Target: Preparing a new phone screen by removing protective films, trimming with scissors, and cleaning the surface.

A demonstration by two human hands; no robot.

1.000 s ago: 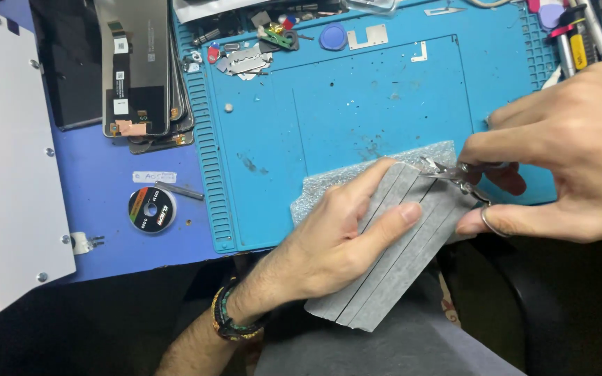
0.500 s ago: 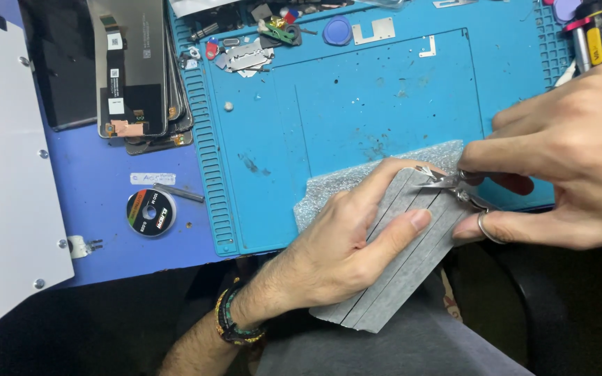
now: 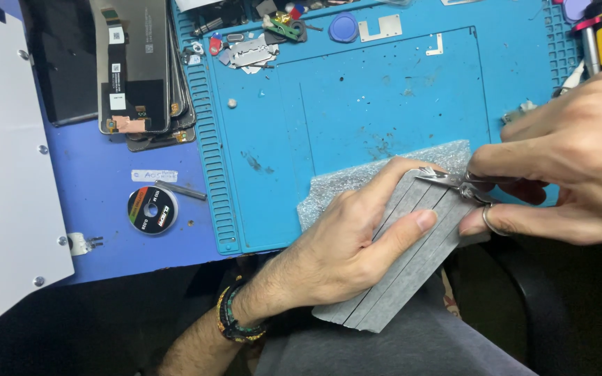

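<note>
Grey padded sleeves (image 3: 412, 257), stacked flat, lie at the front edge of the blue mat (image 3: 357, 104) on the worktop, half overhanging the person's lap. Their long axis runs on a slant, from the lower left near the lap up to the right, where the upper ends meet a sheet of silvery bubble wrap (image 3: 384, 174). The left hand (image 3: 357, 240) lies flat on the stack, its fingers (image 3: 412, 224) slightly spread and pressing down, the thumb along the upper edge. The right hand (image 3: 566, 167) has its fingers curled tight around small metal scissors (image 3: 454, 182), whose blades point left at the stack's upper end. A pile of phone screens (image 3: 141, 69) sits well apart at the far left.
</note>
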